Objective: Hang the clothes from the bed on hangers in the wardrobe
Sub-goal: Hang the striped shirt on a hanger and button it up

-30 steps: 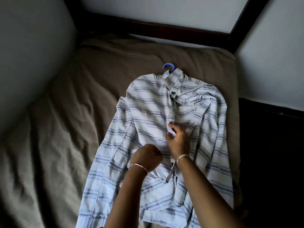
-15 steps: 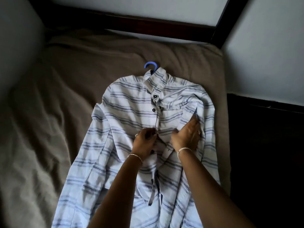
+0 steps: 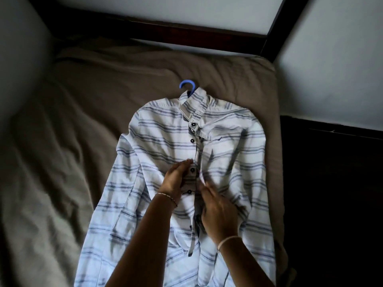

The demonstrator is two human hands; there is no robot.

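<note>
A white shirt (image 3: 165,141) with blue and grey stripes lies face up on the bed, its dark buttons running down the front. The blue hanger (image 3: 187,86) is inside it, and only the hook shows above the collar. My left hand (image 3: 176,180) holds the button edge of the shirt front at mid-chest, fingers beside a button. My right hand (image 3: 218,210), blurred, pinches the opposite front edge just right of that button. The two upper buttons look fastened, while the lower front hangs apart.
The bed (image 3: 62,162) has a rumpled brown sheet, with bare sheet to the left of the shirt. A dark wooden bed frame (image 3: 186,27) runs along the far edge with a post at the right. A wall rises at the left, and a dark drop lies right of the mattress.
My right hand has dropped from the chest pocket area down to the placket. My left hand stays at the mid-chest button. The view has shifted slightly.
</note>
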